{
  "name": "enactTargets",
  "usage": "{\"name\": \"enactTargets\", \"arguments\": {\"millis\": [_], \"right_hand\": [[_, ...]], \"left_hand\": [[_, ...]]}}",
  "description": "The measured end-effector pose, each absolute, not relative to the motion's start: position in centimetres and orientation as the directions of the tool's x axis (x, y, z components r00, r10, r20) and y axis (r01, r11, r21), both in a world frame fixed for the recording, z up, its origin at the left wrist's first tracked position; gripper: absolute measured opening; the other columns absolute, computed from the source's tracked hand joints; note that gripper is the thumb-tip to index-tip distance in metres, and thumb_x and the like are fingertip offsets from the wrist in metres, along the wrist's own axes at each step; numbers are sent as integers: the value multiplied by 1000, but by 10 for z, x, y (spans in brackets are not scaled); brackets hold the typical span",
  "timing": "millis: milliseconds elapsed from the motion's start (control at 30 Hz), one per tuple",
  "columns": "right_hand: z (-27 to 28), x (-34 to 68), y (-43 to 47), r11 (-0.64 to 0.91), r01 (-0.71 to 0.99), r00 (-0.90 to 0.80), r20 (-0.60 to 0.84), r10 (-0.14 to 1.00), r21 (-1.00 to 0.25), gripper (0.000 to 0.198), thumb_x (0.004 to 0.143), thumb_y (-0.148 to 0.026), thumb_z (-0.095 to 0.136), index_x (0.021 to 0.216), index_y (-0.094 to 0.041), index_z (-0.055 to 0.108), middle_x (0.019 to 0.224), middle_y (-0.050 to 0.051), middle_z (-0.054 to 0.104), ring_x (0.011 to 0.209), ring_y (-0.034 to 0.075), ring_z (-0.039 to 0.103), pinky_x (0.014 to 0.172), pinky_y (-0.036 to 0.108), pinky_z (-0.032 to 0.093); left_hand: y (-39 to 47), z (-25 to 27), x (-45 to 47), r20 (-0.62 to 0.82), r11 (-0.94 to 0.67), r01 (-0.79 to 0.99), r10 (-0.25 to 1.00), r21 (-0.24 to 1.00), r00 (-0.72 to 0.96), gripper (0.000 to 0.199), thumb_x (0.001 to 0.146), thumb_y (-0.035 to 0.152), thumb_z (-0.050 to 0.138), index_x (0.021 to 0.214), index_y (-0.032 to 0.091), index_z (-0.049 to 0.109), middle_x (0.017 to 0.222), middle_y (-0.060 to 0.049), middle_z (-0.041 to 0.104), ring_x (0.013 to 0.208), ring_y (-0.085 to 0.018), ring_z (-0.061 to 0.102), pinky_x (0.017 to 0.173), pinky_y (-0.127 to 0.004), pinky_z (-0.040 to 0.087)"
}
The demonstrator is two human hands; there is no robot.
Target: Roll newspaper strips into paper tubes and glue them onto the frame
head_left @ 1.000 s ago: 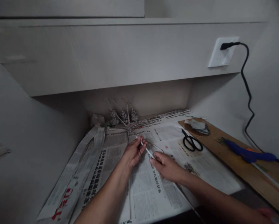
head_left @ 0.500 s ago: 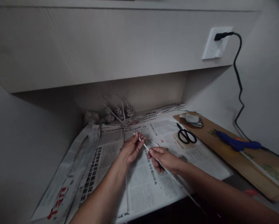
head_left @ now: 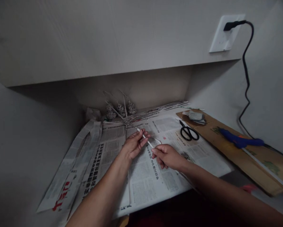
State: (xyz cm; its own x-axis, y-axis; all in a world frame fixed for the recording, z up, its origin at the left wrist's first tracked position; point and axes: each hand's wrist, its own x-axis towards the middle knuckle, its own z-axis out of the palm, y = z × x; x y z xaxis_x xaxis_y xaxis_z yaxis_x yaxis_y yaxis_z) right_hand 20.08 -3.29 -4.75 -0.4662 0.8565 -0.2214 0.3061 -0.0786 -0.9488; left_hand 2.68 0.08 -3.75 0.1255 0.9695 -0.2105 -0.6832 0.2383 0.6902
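A thin white rolled-paper stick (head_left: pixel 150 144) runs between my hands, above a spread newspaper (head_left: pixel 143 189). My left hand (head_left: pixel 134 144) pinches it near its upper end, with the tip poking out past the fingers. Lower down the stick, my right hand (head_left: pixel 168 156) is closed around it with thumb and fingers. A thin bent strand rises by the right hand's knuckles; whether it belongs to the same stick I cannot tell. Behind the hands lies a bundle of similar paper sticks (head_left: pixel 160 109).
Several woven cone-shaped pieces (head_left: pixel 132 108) stand at the back. Black scissors (head_left: pixel 189 133) lie at the right. Beyond them, cardboard (head_left: pixel 211 126) carries a grey lump (head_left: pixel 196 117) and a blue glue gun (head_left: pixel 242 141). Cut newspaper strips (head_left: pixel 67 170) lie left. A cord hangs from the wall socket (head_left: pixel 226 34).
The view has tilted down slightly. My left hand shows a little more of the stick's tip above its fingers. Both hands keep hold of the stick.
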Motion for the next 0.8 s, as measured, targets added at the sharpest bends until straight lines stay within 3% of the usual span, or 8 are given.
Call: {"name": "enactTargets", "arguments": {"millis": [200, 400, 667, 733, 800], "right_hand": [[-56, 205, -32, 136, 401, -436, -58, 898, -906, 33, 86, -44, 50, 68, -17, 53, 58, 0, 55, 46, 8, 48, 43, 20, 36], [-55, 203, -31, 162, 396, -423, -22, 906, -904, 32, 90, -42, 43, 75, -17, 57, 57, -1, 53, 46, 8, 46, 44, 21, 33], [-44, 202, -32, 331, 491, -389, 137, 911, -806, 31, 86, -38, 48, 63, -17, 51, 54, -3, 43, 51, 9, 36, 47, 22, 25], [-42, 198, -31, 291, 439, -396, 107, 912, -850, 29, 86, -39, 49, 67, -18, 51, 56, -3, 43, 51, 9, 36, 48, 22, 25], [-40, 193, -30, 127, 318, -408, -15, 913, -940, 26, 89, -39, 45, 73, -19, 51, 55, -4, 43, 47, 8, 36, 46, 22, 26]], "left_hand": [[1, -39, 29, -189, 232, -680, 972, 695, 138, 9, 83, 13, 58, 87, 9, 65, 81, -7, 67, 78, -16, 68, 67, -20, 57], [1, -39, 30, -187, 200, -671, 978, 714, 93, 8, 81, 10, 59, 87, 9, 65, 77, -6, 65, 75, -15, 69, 71, -22, 57], [-1, -41, 33, -254, 272, -617, 960, 739, 118, 8, 81, 18, 61, 82, 10, 63, 77, -6, 66, 71, -15, 68, 55, -17, 55], [-1, -41, 33, -248, 273, -611, 960, 743, 128, 8, 81, 18, 61, 83, 10, 63, 78, -6, 67, 71, -14, 68, 55, -16, 55], [-1, -41, 33, -230, 269, -620, 963, 737, 144, 8, 82, 17, 60, 83, 10, 64, 78, -6, 67, 70, -12, 67, 56, -15, 54]]}}
